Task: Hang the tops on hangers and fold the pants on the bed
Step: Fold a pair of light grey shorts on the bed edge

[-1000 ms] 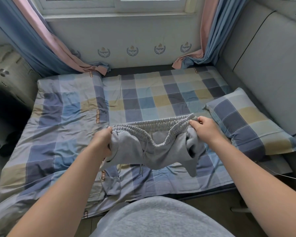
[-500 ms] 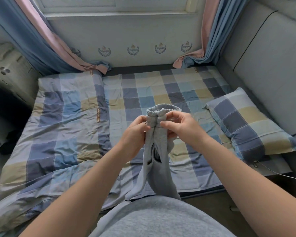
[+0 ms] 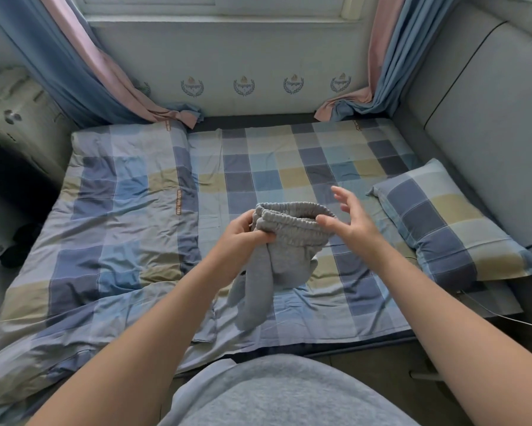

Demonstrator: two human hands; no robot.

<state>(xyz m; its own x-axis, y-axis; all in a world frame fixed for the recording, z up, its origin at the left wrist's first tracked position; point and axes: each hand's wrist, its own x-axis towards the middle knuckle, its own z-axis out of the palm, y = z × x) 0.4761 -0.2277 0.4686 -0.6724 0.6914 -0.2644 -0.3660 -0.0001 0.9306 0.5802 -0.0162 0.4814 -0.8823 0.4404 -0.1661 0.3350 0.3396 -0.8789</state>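
Left grip clutches the bunched waistband end of the grey pants, raised over the checked bed. Legs hang down to the sheet. Right grip has fingers spread, holding nothing, thumb at the waistband's right end, contact unclear. Checked pillow at right, rumpled quilt at left.

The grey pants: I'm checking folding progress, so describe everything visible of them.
The grey pants look like soft jersey with a gathered elastic waistband, doubled so the band loops on top. The left hand grips them just under the band; the open right hand has its thumb at the band's other end. The legs hang together, bunched, over the checked bed.
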